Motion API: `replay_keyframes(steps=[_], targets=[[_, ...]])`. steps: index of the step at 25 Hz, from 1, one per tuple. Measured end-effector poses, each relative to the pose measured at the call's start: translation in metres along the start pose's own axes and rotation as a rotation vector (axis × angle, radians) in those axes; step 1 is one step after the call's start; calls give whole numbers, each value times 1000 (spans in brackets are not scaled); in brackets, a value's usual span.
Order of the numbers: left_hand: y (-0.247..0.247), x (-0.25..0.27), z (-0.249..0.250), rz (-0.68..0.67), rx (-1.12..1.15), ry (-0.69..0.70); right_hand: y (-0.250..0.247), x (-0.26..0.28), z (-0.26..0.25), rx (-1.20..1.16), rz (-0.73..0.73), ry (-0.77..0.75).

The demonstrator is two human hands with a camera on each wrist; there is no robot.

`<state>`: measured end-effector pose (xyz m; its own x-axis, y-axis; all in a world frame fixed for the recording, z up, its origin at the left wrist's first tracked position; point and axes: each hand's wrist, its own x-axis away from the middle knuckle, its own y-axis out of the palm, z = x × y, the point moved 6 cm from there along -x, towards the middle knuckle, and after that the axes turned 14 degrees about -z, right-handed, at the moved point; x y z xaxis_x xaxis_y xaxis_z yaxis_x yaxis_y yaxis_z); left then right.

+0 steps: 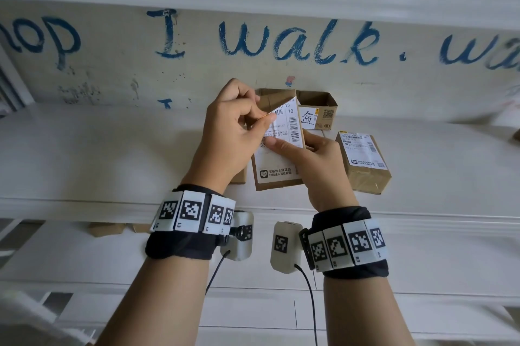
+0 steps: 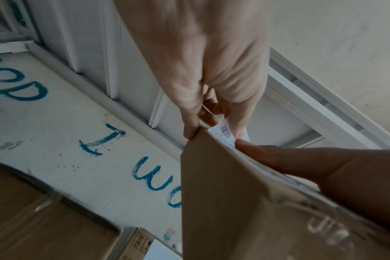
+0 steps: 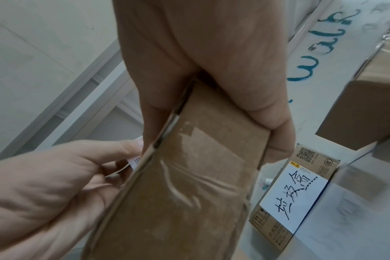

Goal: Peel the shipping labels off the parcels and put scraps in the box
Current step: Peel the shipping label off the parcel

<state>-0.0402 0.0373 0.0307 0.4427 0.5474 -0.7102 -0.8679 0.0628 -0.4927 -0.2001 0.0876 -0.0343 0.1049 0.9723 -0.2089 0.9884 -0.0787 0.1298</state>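
I hold a flat brown parcel (image 1: pixel 277 183) up in front of the white ledge. My right hand (image 1: pixel 295 150) grips its right edge, thumb pressed on the white shipping label (image 1: pixel 292 126). My left hand (image 1: pixel 264 117) pinches the label's upper left corner, which is lifted off the cardboard and folded down. In the left wrist view the pinched label (image 2: pixel 224 129) shows at the parcel's (image 2: pixel 223 193) top edge. Behind the parcel stands the open cardboard box (image 1: pixel 323 102) with a handwritten white sheet; it also shows in the right wrist view (image 3: pixel 294 190). A second labelled parcel (image 1: pixel 363 160) lies to the right.
A wall with blue painted letters (image 1: pixel 298 41) rises right behind the ledge (image 1: pixel 112 154). Another brown carton (image 2: pixel 44 219) sits at the lower left of the left wrist view. Below the ledge runs a lower white shelf (image 1: pixel 422 247).
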Motion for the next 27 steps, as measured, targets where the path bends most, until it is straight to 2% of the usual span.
replay_keyframes(steps=[13,27], targets=[[18,2,-2,-73,68,-58,-12,6,9,-86,-33,122],[13,6,8,-137,136,-42,-12,11,3,-77,-67,116]])
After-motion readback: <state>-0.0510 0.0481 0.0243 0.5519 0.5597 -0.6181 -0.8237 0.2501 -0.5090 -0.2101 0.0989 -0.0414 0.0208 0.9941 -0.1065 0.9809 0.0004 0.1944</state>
